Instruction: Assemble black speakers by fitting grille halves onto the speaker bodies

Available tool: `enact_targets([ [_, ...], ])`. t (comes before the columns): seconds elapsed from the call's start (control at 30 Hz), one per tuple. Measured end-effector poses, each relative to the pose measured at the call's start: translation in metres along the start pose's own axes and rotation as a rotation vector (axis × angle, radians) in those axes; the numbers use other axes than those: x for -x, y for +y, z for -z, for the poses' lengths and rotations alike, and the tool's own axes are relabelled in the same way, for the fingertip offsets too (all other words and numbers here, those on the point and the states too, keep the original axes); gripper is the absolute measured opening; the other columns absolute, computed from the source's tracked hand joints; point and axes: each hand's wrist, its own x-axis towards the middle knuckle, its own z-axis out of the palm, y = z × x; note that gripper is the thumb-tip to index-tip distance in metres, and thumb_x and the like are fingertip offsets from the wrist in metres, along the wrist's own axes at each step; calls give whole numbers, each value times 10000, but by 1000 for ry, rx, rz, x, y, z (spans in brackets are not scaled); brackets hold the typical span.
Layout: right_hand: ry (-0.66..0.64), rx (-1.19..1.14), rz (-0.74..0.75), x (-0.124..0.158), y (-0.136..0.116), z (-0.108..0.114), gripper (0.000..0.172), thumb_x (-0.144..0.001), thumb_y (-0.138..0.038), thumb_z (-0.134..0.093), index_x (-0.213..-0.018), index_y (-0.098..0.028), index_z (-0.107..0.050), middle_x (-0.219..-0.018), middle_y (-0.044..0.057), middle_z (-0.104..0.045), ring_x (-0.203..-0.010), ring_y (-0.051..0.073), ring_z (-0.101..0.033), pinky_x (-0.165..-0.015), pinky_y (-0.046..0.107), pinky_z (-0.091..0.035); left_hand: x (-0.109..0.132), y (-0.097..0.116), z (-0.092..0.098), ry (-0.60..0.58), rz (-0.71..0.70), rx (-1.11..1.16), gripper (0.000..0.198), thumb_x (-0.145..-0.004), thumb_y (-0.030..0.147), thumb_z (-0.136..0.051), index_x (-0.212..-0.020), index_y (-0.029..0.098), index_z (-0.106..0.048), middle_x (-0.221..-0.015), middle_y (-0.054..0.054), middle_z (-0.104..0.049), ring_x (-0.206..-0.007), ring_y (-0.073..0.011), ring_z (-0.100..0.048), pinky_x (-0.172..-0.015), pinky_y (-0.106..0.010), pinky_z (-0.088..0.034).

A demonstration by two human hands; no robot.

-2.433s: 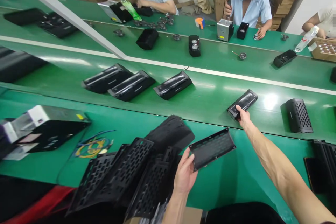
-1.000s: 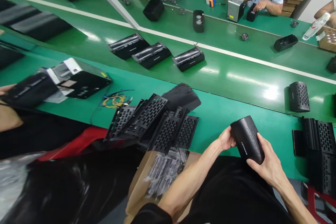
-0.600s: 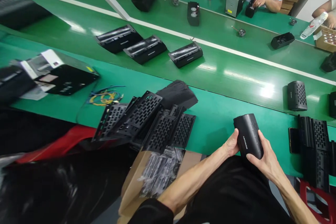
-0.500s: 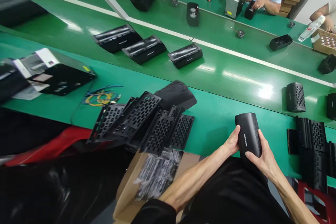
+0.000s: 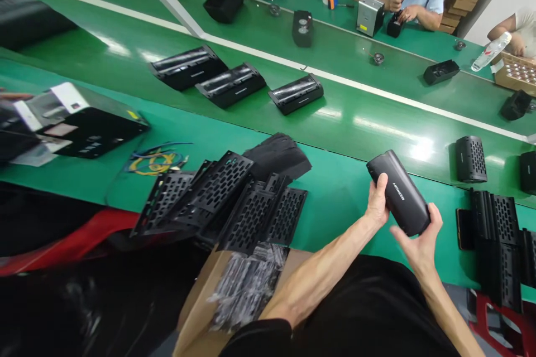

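I hold a black, rounded speaker body (image 5: 398, 192) with white lettering above the near green bench, tilted with its far end up to the left. My left hand (image 5: 378, 204) grips its left side, thumb on top. My right hand (image 5: 419, 240) cups its lower right end from beneath. A heap of black perforated grille panels (image 5: 226, 201) lies to the left of my hands.
Three black speaker bodies (image 5: 295, 93) lie in a row on the green conveyor (image 5: 355, 122); a grilled speaker (image 5: 471, 158) stands at right. More grilles (image 5: 498, 234) stack at right. A cardboard box (image 5: 234, 295) sits near my lap. People work across the belt; a black-and-white device (image 5: 79, 122) is at left.
My right hand fetched the speaker body from the conveyor and my left let go of a grille panel. Both hands then took the speaker, which has just been raised and tilted left.
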Motion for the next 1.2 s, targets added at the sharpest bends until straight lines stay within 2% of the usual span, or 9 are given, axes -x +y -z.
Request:
enact_targets([
  [0.13,36,-68,-18,-18,-3,15,873,-805,-631,-790,-1495,-257,-407,-1458,145,-461,-1355,374,-507,-1158,565,-425,1,46,0,-44,-13,-229,975,-617,674,-934,-1392,200,-580,-1345,-176,-695,-1162,-345,-675,-921,-432,-575],
  [0.23,-71,-125,16,-30,-7,42,826,-765,-614,-841,-1425,-261,-493,-1451,133,-505,-1353,373,-521,-1146,543,-438,4,105,5,-207,-157,-506,1224,-425,342,-1068,-1519,281,-522,-1576,-141,-538,-1318,-366,-585,-1021,-403,-529],
  [0.37,-179,-218,-11,-36,-11,58,782,-745,-639,-847,-1366,-264,-556,-1441,130,-541,-1344,377,-541,-1123,524,-468,10,153,5,-492,-203,-813,1014,-544,251,-992,-1481,238,-605,-1499,-118,-599,-1306,-389,-580,-1074,-397,-473],
  [0.5,-273,-285,-86,-45,-16,62,881,-754,-669,-841,-1479,-299,-505,-1498,131,-525,-1348,367,-558,-1126,514,-476,21,137,12,-376,-210,-663,864,-554,293,-946,-1366,230,-657,-1321,-77,-686,-1171,-343,-646,-1044,-380,-477],
  [0.63,-240,-502,-50,-41,-24,45,1309,-708,-832,-782,-1696,-383,-51,-1689,150,-352,-1465,380,-496,-1123,535,-496,32,86,25,-257,-85,-265,839,-629,468,-891,-1395,267,-612,-1242,-71,-735,-1179,-334,-672,-1044,-431,-502],
  [0.77,-343,-389,-6,-37,-29,14,1219,-680,-756,-820,-1659,-262,-288,-1499,183,-586,-1353,408,-581,-1148,600,-461,39,45,36,-317,232,-120,724,-685,698,-809,-1204,203,-715,-1219,-140,-766,-1265,-402,-638,-1034,-508,-517],
  [0.97,-458,223,210,-64,-23,39,1091,-678,-321,-829,-1658,-274,-354,-1420,166,-617,-1243,412,-599,-1018,568,-507,36,91,42,-277,-84,-462,1074,-569,541,-984,-1510,319,-516,-1692,-118,-401,-1493,-383,-436,-1075,-427,-506],
  [1.07,-595,447,298,-73,-20,47,1003,-661,-277,-850,-1597,-269,-490,-1360,188,-653,-1186,435,-603,-1002,602,-481,36,108,35,-309,-106,-720,1179,-468,417,-1037,-1516,245,-525,-1593,-151,-504,-1441,-419,-474,-1113,-405,-474],
  [1.2,-624,236,253,-66,-2,49,1068,-690,-404,-926,-1630,-324,-426,-1503,150,-578,-1369,430,-516,-1150,626,-393,43,102,42,-242,-161,-813,958,-592,398,-959,-1454,222,-578,-1432,-118,-611,-1312,-375,-569,-1099,-388,-469],
])
